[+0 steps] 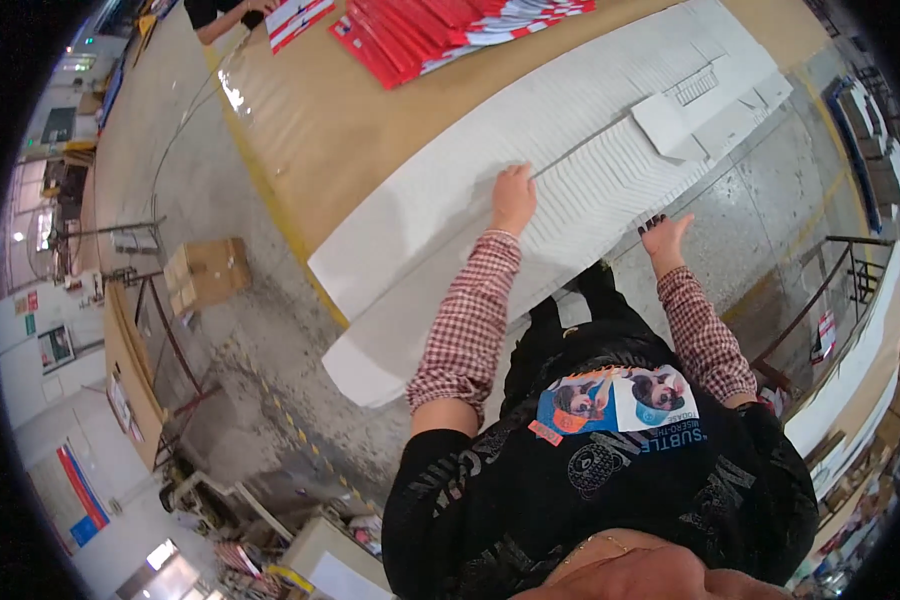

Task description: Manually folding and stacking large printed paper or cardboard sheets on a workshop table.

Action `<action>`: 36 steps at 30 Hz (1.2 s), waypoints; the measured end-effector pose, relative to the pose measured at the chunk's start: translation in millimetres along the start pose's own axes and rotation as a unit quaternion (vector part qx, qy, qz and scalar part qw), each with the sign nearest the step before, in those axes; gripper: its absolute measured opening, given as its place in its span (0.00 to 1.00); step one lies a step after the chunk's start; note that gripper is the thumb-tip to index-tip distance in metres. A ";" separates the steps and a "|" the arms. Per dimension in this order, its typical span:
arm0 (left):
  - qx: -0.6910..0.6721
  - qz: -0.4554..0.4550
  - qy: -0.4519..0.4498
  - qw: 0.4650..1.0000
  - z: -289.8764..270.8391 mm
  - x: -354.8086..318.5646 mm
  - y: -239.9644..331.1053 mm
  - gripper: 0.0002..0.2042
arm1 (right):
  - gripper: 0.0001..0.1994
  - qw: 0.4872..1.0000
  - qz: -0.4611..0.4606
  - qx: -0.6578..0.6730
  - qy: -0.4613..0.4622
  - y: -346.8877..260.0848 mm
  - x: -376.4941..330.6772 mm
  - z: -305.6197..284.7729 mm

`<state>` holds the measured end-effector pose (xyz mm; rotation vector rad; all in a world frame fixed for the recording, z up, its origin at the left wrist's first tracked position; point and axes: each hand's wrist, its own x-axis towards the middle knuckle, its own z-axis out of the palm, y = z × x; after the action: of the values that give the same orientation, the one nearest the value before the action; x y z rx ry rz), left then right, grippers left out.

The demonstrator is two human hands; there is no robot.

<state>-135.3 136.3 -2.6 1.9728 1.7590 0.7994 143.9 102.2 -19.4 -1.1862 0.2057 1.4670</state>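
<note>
Head view: left hand (515, 198) curled on layered white cardboard sheets (592, 190), grip unclear; right hand (663, 240) open, empty, beside their near edge. Layering looks done, separating seemingly left; red-and-white packets (410, 40) piled beyond hands.

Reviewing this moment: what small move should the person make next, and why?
Perhaps bring the right hand in against the near edge of the ridged white sheets. It looks open, with its fingers close to that edge, while the left hand is over the sheets. A second hand would likely steady the long pile; whether the left hand grips anything is unclear.
</note>
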 end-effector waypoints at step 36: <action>0.060 0.068 -0.064 0.994 124.3 126.3 138.8 0.16 | 0.09 0.963 -0.132 -0.235 0.020 -120.7 34.1 10.2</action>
<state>57.6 251.7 8.8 2.1905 1.6477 0.6052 244.2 168.2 18.1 -1.5579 -0.2830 1.2893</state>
